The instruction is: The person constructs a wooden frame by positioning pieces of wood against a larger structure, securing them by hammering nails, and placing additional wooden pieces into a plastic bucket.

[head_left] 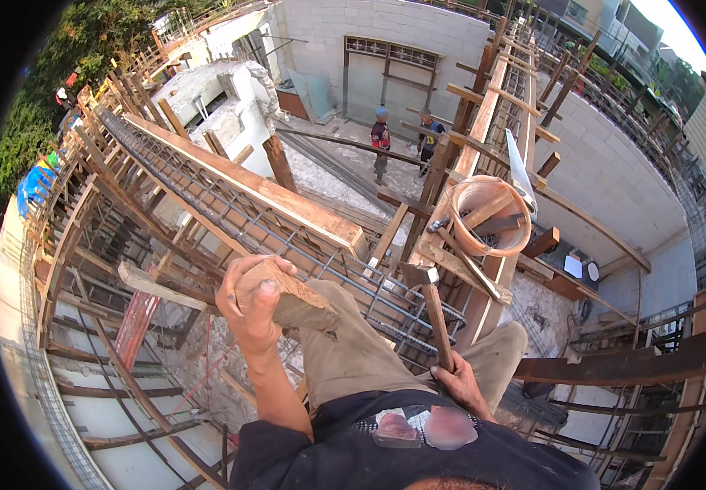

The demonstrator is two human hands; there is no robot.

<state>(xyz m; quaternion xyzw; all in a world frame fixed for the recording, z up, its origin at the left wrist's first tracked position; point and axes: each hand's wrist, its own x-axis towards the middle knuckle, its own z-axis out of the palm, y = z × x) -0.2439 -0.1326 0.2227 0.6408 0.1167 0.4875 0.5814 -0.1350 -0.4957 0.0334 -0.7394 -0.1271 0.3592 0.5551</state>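
My left hand (251,306) grips a short, rough wooden board (283,298) held over my left leg. My right hand (461,380) is closed on the wooden handle of a hammer (422,278), held upright with its metal head above my knees. Just beyond the hammer, an orange plastic bucket (477,235) with wood pieces and small dark items inside rests on timber beside loose offcuts. Under and in front of me runs a long formwork beam (304,212) with a steel rebar cage (279,245) alongside.
Timber scaffolding (91,212) and narrow beams surround me high above a floor. A dark timber (630,359) crosses at right. Two people (381,143) (430,139) stand below near a block wall (312,49). A long pale strip (518,167) leans behind the bucket.
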